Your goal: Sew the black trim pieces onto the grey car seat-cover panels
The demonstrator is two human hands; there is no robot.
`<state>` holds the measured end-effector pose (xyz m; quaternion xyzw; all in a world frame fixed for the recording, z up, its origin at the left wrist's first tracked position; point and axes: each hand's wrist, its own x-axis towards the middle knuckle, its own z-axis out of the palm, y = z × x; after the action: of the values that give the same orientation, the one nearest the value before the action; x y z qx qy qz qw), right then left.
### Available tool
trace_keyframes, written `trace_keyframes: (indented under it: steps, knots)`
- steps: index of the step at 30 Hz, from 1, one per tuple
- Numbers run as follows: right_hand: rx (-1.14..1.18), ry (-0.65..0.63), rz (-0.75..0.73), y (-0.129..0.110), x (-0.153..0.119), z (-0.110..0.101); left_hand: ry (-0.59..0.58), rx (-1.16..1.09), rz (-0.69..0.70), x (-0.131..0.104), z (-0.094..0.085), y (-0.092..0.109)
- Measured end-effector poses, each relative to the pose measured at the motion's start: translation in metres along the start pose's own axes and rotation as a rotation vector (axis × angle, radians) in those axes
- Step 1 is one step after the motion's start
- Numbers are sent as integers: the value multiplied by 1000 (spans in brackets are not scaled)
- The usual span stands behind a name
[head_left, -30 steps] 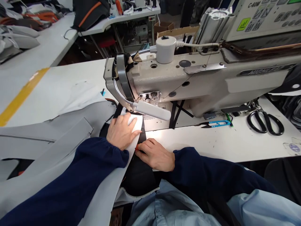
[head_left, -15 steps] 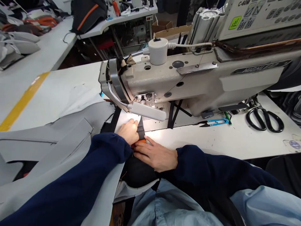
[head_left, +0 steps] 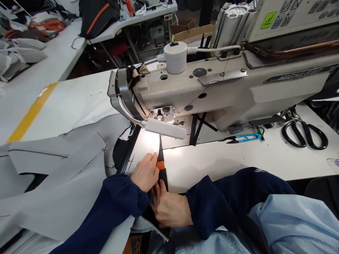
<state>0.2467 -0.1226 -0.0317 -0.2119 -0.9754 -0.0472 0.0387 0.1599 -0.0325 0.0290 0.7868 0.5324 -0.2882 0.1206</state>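
Observation:
My left hand (head_left: 145, 173) has its fingers pressed together on the edge of a dark fabric strip (head_left: 161, 153), below the sewing machine's lamp. Just below it, my right hand (head_left: 171, 208) lies against the dark fabric near the table's front edge, thumb raised apart from the fingers. An orange patch (head_left: 160, 165) shows on the strip beside my left fingertips. White material (head_left: 144, 146) lies left of the strip, bordered by a black band. What lies under my right fingers is partly hidden.
The sewing machine (head_left: 196, 83) spans the upper middle, its white lamp (head_left: 165, 128) over the work. Blue snips (head_left: 243, 138) and black-handled scissors (head_left: 304, 134) lie at the right. Large grey fabric pieces (head_left: 79, 176) cover the left; a black bag (head_left: 99, 17) stands behind.
Both hands have moved down toward the table's front edge. The dark strip and its orange patch now show between my left hand and the machine's bed, and more white material is uncovered.

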Motion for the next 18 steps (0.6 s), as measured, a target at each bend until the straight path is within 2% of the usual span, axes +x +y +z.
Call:
trace_keyframes:
  steps: [4, 7, 9, 11, 13, 15, 17, 18]
  knots:
    - [67, -128, -58, 23, 4, -18, 19, 18, 10, 7, -3, 3]
    - [169, -201, -203, 47, 5, -30, 50, 31, -5, 12, -1, 4]
    - [217, -167, -274, 60, 4, -31, 64, 60, 5, 11, -3, -2]
    - [232, -30, -309, 67, 2, -26, 31, 87, 25, 5, -11, -17]
    - [238, 91, -331, 66, 1, -17, -54, 70, 36, -6, -29, -38]
    - [252, 107, -348, 56, 0, -8, -96, -2, 39, -19, -52, -55]
    - [239, 92, -273, 40, -2, -3, -13, -46, 54, -32, -70, -58]
    - [227, 94, -206, 31, -3, -3, 31, -22, 58, -37, -73, -53]
